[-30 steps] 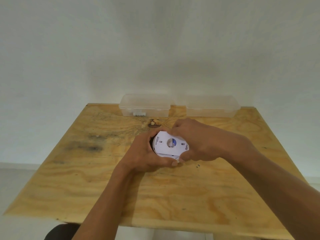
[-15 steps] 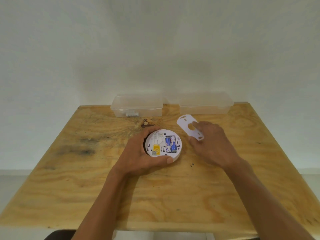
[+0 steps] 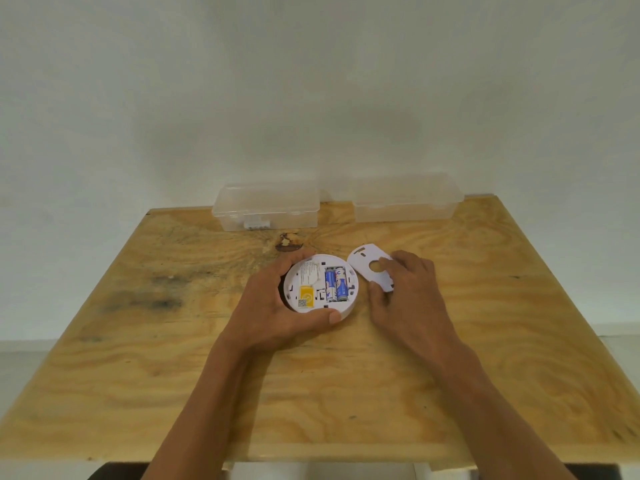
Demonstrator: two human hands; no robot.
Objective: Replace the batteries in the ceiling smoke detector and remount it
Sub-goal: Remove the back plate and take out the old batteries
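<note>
Here, the left hand [image 3: 273, 306] is cupping the detector [image 3: 320, 284] face-down on the counter [image 3: 173, 341], grip closed round its rim, baring two batteries [image 3: 336, 284]; the right hand [image 3: 401, 289] is apparently pinching the plate [image 3: 367, 268] aside.

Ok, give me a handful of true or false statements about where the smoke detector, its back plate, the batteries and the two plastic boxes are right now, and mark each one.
1. The left hand grips the smoke detector around its rim. True.
2. The battery bay is empty. False: two blue batteries sit side by side in it.
3. The white back plate lies on the table to the right of the detector, under the right hand fingers. True.
4. The two clear plastic boxes stand open at the near edge of the table. False: both are shut, at the far edge by the wall.
5. The back plate is clipped onto the detector. False: it is off, beside it.
</note>
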